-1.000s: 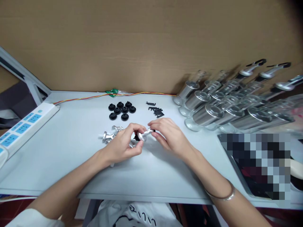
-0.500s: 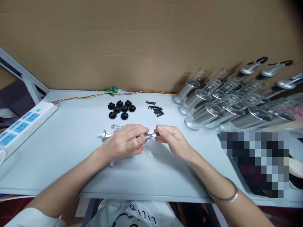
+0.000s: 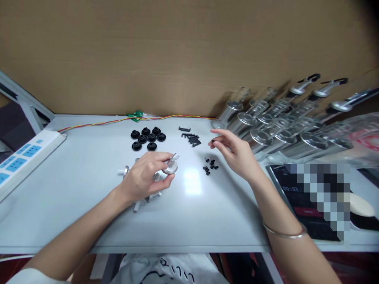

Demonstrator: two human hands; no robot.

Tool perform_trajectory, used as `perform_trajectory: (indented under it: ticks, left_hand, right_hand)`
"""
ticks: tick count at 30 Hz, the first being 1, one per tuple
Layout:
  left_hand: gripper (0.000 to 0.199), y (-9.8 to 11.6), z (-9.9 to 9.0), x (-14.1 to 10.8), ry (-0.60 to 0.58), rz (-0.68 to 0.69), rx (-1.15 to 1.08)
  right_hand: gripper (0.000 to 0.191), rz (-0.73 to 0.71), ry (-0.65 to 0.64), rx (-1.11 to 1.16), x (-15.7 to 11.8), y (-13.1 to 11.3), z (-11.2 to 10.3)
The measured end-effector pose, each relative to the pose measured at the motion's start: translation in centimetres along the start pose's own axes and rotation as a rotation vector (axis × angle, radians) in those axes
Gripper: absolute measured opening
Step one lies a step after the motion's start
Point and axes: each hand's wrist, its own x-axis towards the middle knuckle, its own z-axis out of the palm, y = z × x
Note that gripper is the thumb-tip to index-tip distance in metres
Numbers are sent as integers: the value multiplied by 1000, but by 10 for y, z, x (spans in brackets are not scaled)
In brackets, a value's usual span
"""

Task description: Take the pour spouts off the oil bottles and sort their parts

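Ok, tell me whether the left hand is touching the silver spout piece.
Touching: the head view shows the left hand holding the silver spout piece between thumb and fingers.

Fairly bright w/ glare on tabletop (image 3: pixel 201 215), bottles (image 3: pixel 316 148) stretched & blurry nr R edge

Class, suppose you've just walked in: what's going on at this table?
A person's left hand holds a silver spout, with more silver parts lying around that hand on the table. The right hand is raised, a small black piece at its fingertips. Similar black bits lie loose nearby. Black stoppers and thin black strips lie farther back; bottles stand to the right.
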Motion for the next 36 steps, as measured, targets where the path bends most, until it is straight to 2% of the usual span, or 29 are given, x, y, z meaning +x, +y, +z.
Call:
perform_trajectory:
  ticks: [2,4,8,13,18,25,27,29,33,36]
  left_hand:
    - [22,0,1,0,24,16,8]
    - [21,0,1,1,26,24,7]
    - [20,1,2,2,16,18,10]
    - [19,2,2,3,-2,18,33]
    - [20,1,2,2,-34,17,86]
    - [23,2,3,3,-50,-4,82]
    - [26,3,3,2,-69,-49,40]
    - [30,6,2,1,-101,-141,-48]
    - [32,14,3,3,-198,-459,-441]
    - [30,18,3,6,-243,-563,-684]
  right_hand:
    - [16,-20,-39,-187,-1,2,1]
    - [10,-49,-86,-270,-1,2,2]
    - [6,-131,-170,-302,-2,4,6]
    - [9,-112,-308,-332,-4,7,10]
    - [13,-211,-343,-418,-4,10,10]
    - [5,-200,-401,-463,-5,8,4]
    - [2,-205,-390,-453,-4,5,1]
    - [8,-223,-304,-412,-5,-1,-1]
    - [22,-314,-85,-235,-11,-21,8]
    - [30,-394,-133,-118,-20,-34,26]
